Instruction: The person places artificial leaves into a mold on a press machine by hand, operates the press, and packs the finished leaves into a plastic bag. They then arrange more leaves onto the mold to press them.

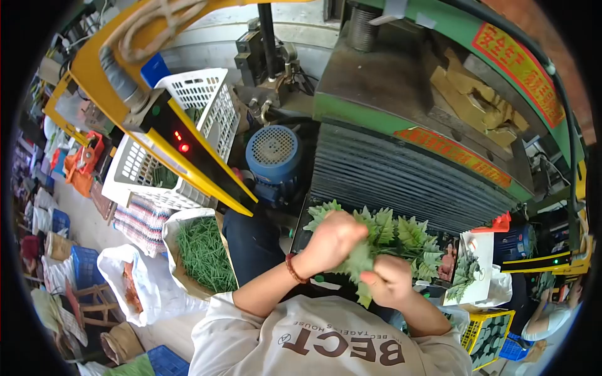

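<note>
My left hand [337, 237], with a beaded bracelet on the wrist, is closed at the left side of a bunch of green lobed leaves [401, 237]. Lower and to the right, my right hand [389, 280] is closed too, with blurred green leaf pieces [360, 262] between the two hands. The leaves lie in front of the ridged dark guard of a green press [407, 175]. More leaves [464, 276] rest on a white surface at the right.
White crates [169, 169] and a yellow-black sensor bar [194, 153] stand left, near a blue motor [273, 153]. A sack holds green stems [204, 254]. A yellow crate [489, 338] sits lower right, with another person [552, 316] beyond it.
</note>
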